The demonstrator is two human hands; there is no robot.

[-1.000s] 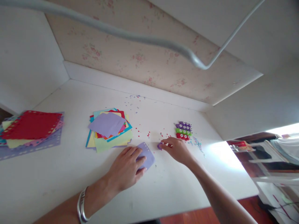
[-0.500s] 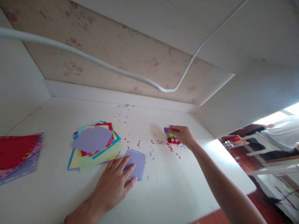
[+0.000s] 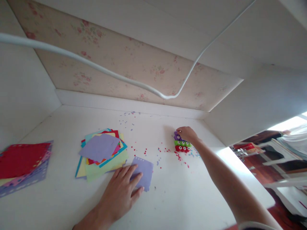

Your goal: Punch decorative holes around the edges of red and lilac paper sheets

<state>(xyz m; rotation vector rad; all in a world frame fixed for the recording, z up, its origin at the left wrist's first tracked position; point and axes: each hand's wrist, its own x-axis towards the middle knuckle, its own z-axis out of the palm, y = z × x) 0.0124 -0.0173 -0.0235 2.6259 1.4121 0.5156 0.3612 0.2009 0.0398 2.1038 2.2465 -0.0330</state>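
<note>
My left hand (image 3: 121, 191) lies flat with fingers spread, its fingertips on a small purple sheet of paper (image 3: 145, 171) that has punched holes along its top edge. My right hand (image 3: 188, 133) reaches to the far right of the table, its fingers pinched at the back row of a small cluster. That row is made of purple pieces with googly eyes (image 3: 177, 137); in front of it are a green row (image 3: 177, 142) and a red row (image 3: 180, 149), also with googly eyes. My hand partly hides the purple row.
A pile of coloured paper (image 3: 100, 147) lies left of centre, and punched red and purple sheets (image 3: 26, 161) lie at far left. Tiny paper bits (image 3: 178, 156) are scattered about. A white cable (image 3: 120, 76) hangs across the front, before a back wall (image 3: 155, 72).
The view has shifted slightly, so the table sits a little lower and further right. My right hand has moved up off the cluster's front, showing more of its rows. My left hand stays on the paper.
</note>
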